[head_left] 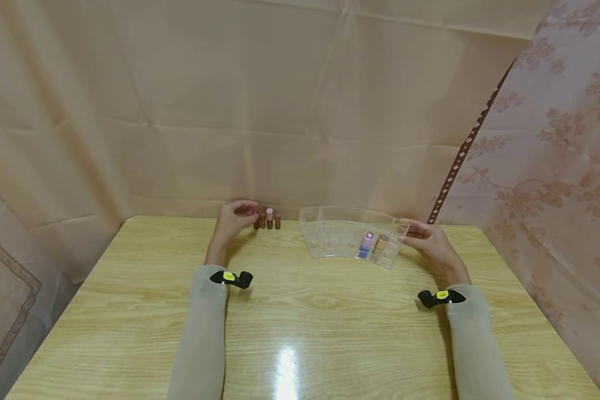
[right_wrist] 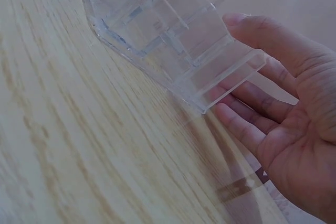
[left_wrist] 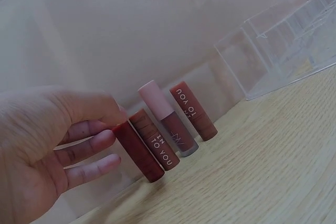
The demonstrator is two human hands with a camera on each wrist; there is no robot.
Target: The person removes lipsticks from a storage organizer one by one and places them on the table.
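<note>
Four small lip-colour tubes stand upright in a row on the table at the back left. My left hand (head_left: 234,220) pinches the top of the leftmost one, a dark red lipstick (left_wrist: 139,152). Beside it are a brown lipstick (left_wrist: 155,139) lettered "INTO YOU", a pink-capped lip gloss (left_wrist: 176,129) and another brown lipstick (left_wrist: 194,111). My right hand (head_left: 427,239) grips the right end of a curved clear plastic organizer (head_left: 332,255), thumb on its near side and other fingers behind. A pink-and-blue bottle (head_left: 366,244) and a gold-toned bottle (head_left: 381,242) sit in the organizer's right-hand compartments.
The wood-grain table (head_left: 325,311) reaches back to a beige curtain (head_left: 280,111) just behind the tubes and organizer. A pink floral cloth (head_left: 555,139) hangs along the right side. Several of the organizer's left compartments hold nothing visible.
</note>
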